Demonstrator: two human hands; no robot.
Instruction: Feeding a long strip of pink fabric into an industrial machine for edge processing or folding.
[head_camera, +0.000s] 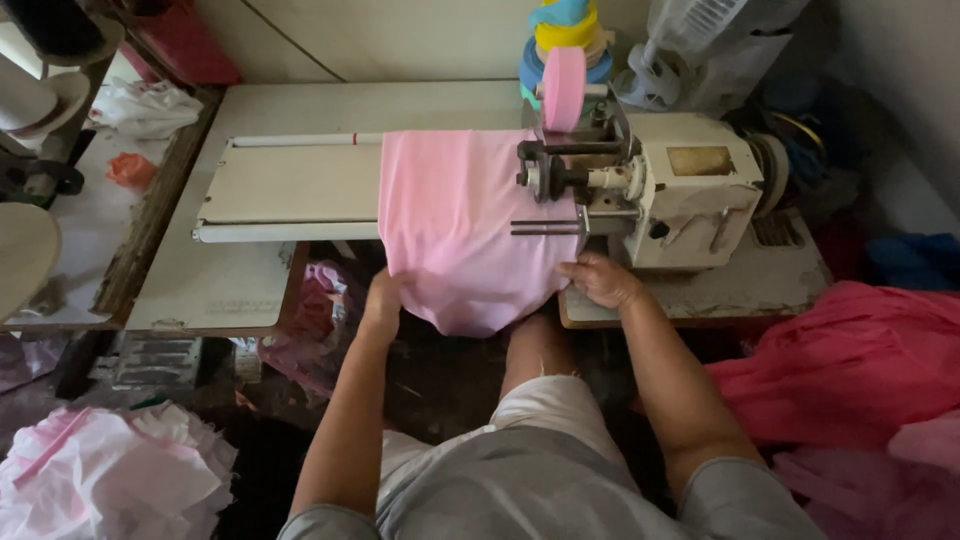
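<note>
Lap: grey clothing (540, 490) of the seated person fills the lower middle, nearest the viewer, with both forearms reaching forward from it.
Floor pile, far left: crumpled pale pink fabric (100, 475) lies low on the left, well apart from the hands.
Work table: a pale tabletop (250, 280) runs leftward; its near edge ends just left of the left hand, and the dark gap below that edge is open.
Guide bed: a flat light panel (290, 185) with a long rail along its near edge carries the cloth's left margin.
Left hand: the left hand (383, 298) grips the hanging lower left edge of the cloth, fingers curled under it and hidden.
Cloth: the pink cloth (465, 225) drapes across the bed and over the table edge, between both hands.
Tape roll: a pink roll (564, 88) stands upright above the machine head.
Right hand: the right hand (600, 278) pinches the cloth's lower right edge, fingers bent, just beside the machine.
Machine: a cream sewing machine (690, 190) sits right of the cloth, touching its right edge.
Far right: red-pink fabric (850, 370) is heaped beside the right forearm.
</note>
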